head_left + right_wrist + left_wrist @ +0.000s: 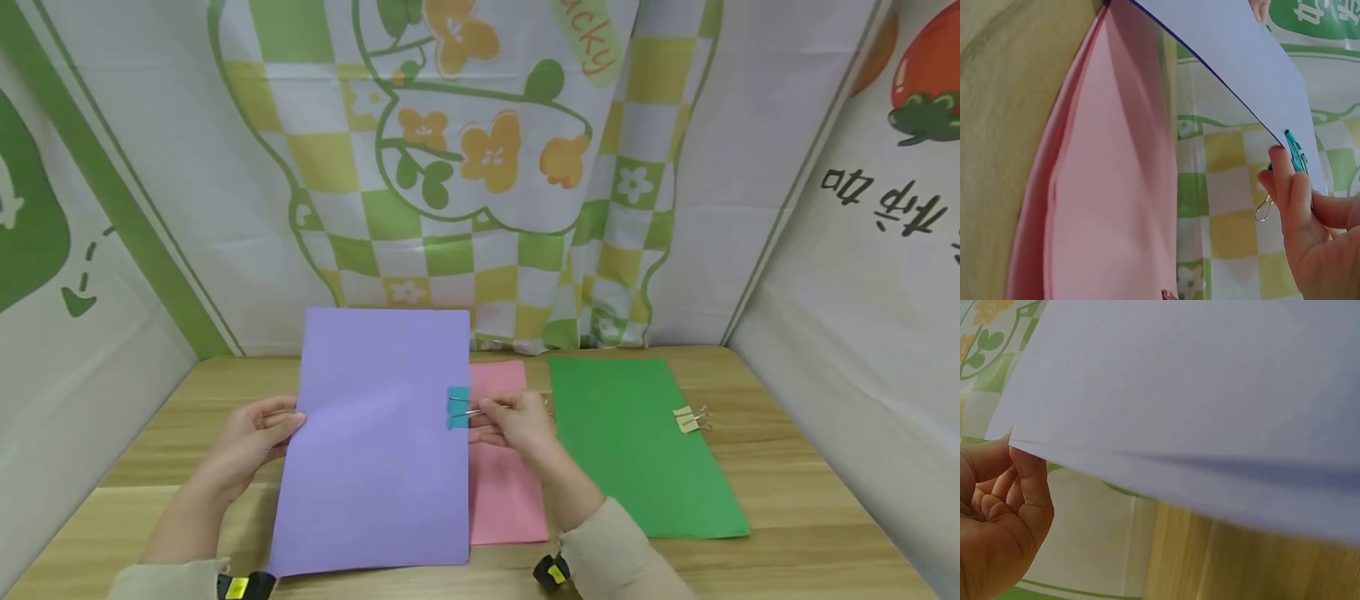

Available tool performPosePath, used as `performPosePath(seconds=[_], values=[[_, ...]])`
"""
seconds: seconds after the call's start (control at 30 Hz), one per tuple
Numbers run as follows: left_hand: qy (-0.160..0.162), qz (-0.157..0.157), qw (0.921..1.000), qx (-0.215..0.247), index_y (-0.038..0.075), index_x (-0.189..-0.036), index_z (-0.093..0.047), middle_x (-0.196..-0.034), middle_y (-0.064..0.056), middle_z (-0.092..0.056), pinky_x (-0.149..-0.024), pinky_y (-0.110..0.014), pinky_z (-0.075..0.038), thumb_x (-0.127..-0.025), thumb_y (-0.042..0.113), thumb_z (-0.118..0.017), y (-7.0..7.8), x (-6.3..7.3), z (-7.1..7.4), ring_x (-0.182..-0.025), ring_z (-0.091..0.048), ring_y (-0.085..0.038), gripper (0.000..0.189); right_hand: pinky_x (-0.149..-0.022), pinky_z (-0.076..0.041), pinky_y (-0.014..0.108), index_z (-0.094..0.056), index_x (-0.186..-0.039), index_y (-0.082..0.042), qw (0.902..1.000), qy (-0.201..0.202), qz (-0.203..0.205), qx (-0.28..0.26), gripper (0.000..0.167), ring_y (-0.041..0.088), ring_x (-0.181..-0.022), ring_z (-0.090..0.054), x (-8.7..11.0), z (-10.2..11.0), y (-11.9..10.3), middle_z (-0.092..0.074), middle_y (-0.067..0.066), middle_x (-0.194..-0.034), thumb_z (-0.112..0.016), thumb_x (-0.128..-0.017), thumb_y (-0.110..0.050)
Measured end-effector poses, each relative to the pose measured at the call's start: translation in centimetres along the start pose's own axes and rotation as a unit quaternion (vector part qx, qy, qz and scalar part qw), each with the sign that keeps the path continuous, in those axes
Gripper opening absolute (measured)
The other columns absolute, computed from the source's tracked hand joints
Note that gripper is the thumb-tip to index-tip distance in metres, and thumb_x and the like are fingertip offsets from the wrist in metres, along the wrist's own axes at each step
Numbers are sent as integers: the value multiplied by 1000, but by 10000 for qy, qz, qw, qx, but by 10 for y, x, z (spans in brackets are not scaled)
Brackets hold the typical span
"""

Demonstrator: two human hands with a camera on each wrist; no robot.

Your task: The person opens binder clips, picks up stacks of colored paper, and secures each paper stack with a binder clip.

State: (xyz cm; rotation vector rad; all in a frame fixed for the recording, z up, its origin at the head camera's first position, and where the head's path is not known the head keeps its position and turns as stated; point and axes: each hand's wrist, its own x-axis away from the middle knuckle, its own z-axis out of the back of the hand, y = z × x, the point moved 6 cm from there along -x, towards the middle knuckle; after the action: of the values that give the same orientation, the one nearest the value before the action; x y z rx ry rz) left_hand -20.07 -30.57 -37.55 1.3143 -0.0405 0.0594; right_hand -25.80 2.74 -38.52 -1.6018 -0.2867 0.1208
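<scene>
A stack of purple paper point(375, 442) is held up from the table, its near part tilted toward me. My left hand point(258, 437) pinches its left edge between thumb and fingers; the left wrist view shows this grip at the sheets' edge point(1147, 381). On the right edge sits a teal binder clip point(458, 407). My right hand point(521, 421) pinches the clip's wire handles, with thumb on the near side and fingers behind. In the right wrist view the teal clip point(1296, 153) is partly covered by the fingers.
Pink paper point(510, 500) lies on the wooden table point(795, 500), partly hidden under the purple stack and right hand. To the right lies green paper point(637, 458) with a pale yellow binder clip point(686, 419) on its right edge. A patterned cloth point(480, 250) hangs behind.
</scene>
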Motion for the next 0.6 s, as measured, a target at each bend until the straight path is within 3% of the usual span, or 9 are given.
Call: performPosePath(seconds=[0.1, 0.27, 0.4, 0.5, 0.6], values=[[56, 30, 10000, -8, 5, -122, -54, -87, 23, -70, -68, -18, -54, -101, 12, -58, -4, 1, 10, -76, -63, 2, 23, -72, -61, 30, -63, -111, 20, 9999, 146, 30, -61, 24, 37, -82, -75, -3, -9, 1, -68, 37, -103, -56, -99, 1], [106, 9, 9998, -175, 4, -125, -54, -88, 25, -68, -70, -18, -55, -101, 13, -57, -10, 0, 25, -78, -63, 4, 26, -71, -62, 31, -62, -114, 20, 9995, 282, 70, -84, 26, 42, -86, -73, -10, -23, -2, -67, 38, -103, -60, -96, 1], [161, 79, 9997, -177, 17, -116, -58, -87, 27, -68, -70, -18, -55, -101, 12, -58, -15, -1, 36, -78, -63, 4, 16, -71, -62, 32, -62, -116, 20, 9998, 178, 59, -65, 26, 41, -81, -74, -14, -33, -3, -68, 38, -101, -59, -96, 3], [192, 118, 9992, -341, 15, -118, -57, -87, 29, -67, -69, -17, -55, -101, 14, -58, -17, -1, 42, -78, -62, 5, 17, -70, -62, 32, -63, -115, 18, 10000, 91, -17, -16, 25, 37, -77, -75, -16, -40, -3, -69, 36, -100, -59, -96, 3], [212, 128, 9991, -356, 21, -112, -60, -86, 29, -67, -68, -17, -54, -101, 13, -58, -19, -1, 51, -77, -62, 5, 14, -73, -62, 33, -62, -119, 18, 9999, -64, -75, -48, 27, 39, -83, -74, -18, -49, -2, -69, 36, -103, -57, -98, 2]])
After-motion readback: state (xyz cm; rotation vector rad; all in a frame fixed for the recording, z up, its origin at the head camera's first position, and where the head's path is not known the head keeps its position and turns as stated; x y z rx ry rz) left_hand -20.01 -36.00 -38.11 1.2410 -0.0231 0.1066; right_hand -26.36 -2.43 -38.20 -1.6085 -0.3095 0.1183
